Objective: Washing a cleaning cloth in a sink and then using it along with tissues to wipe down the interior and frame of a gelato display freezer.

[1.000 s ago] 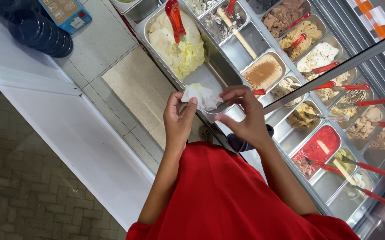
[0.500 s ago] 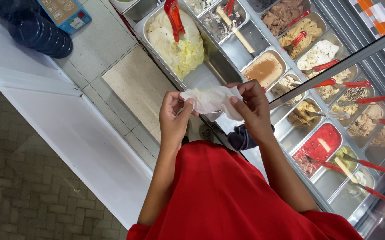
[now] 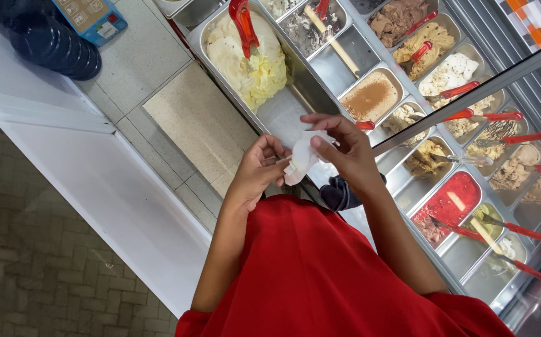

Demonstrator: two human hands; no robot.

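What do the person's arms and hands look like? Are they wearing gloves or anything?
No gloves. Both the left hand and the right hand are bare, with no rings, watch or bracelet that I can see. The forearms are bare too, right up to the elbows. The person wears a bright red top; it looks plain, with no pattern showing, and its sleeves end somewhere above the elbows.
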